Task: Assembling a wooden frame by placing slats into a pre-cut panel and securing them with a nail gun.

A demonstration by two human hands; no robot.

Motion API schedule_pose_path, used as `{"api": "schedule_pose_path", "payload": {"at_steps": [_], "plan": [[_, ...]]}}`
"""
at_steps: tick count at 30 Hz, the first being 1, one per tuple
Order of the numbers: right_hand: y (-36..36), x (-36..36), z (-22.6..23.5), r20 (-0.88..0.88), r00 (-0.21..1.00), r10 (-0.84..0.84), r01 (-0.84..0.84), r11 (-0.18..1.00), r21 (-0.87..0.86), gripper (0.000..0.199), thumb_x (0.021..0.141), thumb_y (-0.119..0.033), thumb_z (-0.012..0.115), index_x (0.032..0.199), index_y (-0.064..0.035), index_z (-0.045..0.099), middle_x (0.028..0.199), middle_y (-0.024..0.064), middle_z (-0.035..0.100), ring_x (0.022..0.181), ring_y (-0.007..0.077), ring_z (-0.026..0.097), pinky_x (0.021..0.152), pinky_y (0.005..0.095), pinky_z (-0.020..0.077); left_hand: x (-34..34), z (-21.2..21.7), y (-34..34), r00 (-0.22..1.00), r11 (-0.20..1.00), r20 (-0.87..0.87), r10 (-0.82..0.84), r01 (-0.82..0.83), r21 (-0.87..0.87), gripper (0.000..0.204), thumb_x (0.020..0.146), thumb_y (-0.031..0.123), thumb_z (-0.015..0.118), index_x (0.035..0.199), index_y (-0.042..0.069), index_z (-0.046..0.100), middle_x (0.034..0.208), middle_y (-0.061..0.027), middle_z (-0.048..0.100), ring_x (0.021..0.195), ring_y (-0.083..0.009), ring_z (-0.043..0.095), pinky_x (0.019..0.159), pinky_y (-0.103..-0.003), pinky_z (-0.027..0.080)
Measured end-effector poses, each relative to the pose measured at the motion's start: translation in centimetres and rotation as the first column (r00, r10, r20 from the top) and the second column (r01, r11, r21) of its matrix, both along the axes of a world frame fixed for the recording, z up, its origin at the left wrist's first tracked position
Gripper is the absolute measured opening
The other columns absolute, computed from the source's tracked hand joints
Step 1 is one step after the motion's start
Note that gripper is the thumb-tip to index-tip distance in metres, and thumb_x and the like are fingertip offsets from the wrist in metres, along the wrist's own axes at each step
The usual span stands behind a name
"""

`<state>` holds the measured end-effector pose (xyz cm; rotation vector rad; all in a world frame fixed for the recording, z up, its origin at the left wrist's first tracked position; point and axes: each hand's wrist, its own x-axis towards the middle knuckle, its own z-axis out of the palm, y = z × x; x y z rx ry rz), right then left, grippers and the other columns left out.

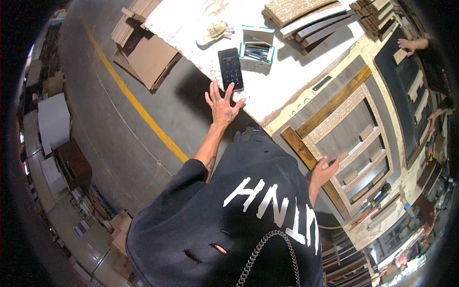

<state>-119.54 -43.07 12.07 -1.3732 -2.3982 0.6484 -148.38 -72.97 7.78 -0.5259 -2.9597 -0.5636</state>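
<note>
My left hand [224, 105] is spread at the edge of the white table [277, 91], its fingertips at the lower end of a black smartphone [230, 68]. The phone lies flat with its screen lit. Beside it stands an opened small box [256, 51] with dark slim pieces inside. My right hand [324, 171] rests at a brown wooden strip [306, 148] along a panel's near side, fingers apart and slightly bent. A chipboard frame [325, 112] lies on that panel, with small wooden blocks [366, 133] on it.
Stacked board strips [306, 19] and a pale crumpled glove-like thing [217, 32] lie on the table. At the right, another person's hand [406, 45] holds a block on a dark panel [394, 71]. Cardboard [148, 62] stands left of the table, near a yellow floor line [129, 100].
</note>
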Motion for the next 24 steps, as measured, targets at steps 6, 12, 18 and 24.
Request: {"api": "schedule_pose_path", "payload": {"at_steps": [6, 12, 18, 24], "plan": [[0.1, 0.0, 0.2, 0.012, 1.000, -0.004, 0.004, 1.000, -0.001, 0.057, 0.098, -0.029, 0.059, 0.140, 0.0051, 0.041, 0.138, 0.0264, 0.046, 0.129, 0.0401, 0.044, 0.108, 0.0479, 0.0346, 0.1, -0.1, 0.0, 1.000, 1.000, 0.002, 0.005, -0.005, 0.022, 0.070, 0.082, 0.057, 0.069, 0.139, 0.024, 0.046, 0.154, -0.0238, 0.020, 0.144, -0.0428, 0.016, 0.110, -0.068, 0.012], [-0.2, 0.0, 0.2, 0.003, 1.000, -0.014, 0.014, 1.000, 0.023, 0.057, 0.098, -0.029, 0.059, 0.140, 0.0054, 0.042, 0.137, 0.0262, 0.046, 0.128, 0.0402, 0.045, 0.107, 0.0476, 0.0355, -1.0, 0.4, 0.1, 0.998, 0.997, -0.044, 0.033, -0.030, 0.070, 0.076, 0.083, 0.057, 0.069, 0.143, 0.018, 0.042, 0.153, -0.0245, 0.020, 0.143, -0.0432, 0.018, 0.109, -0.068, 0.014], [-0.1, -0.1, 0.2, 0.021, 1.000, -0.012, 0.012, 1.000, 0.011, 0.057, 0.098, -0.030, 0.059, 0.139, 0.0052, 0.042, 0.137, 0.0261, 0.047, 0.127, 0.0398, 0.045, 0.107, 0.0474, 0.0356, -2.7, -0.2, -0.5, 0.996, 0.998, -0.064, 0.058, -0.056, 0.032, 0.076, 0.086, 0.060, 0.064, 0.145, 0.018, 0.041, 0.153, -0.0263, 0.019, 0.142, -0.0451, 0.018, 0.108, -0.069, 0.013], [-0.2, -0.2, 0.0, 0.040, 0.999, -0.028, 0.029, 0.999, -0.017, 0.057, 0.097, -0.030, 0.060, 0.139, 0.0055, 0.043, 0.136, 0.0262, 0.047, 0.127, 0.0402, 0.045, 0.107, 0.0468, 0.0356, -4.3, -0.1, -0.5, 0.997, 0.996, 0.009, 0.071, -0.071, -0.052, 0.075, 0.087, 0.063, 0.059, 0.145, 0.020, 0.041, 0.153, -0.0280, 0.017, 0.142, -0.0467, 0.016, 0.108, -0.070, 0.011]]}}
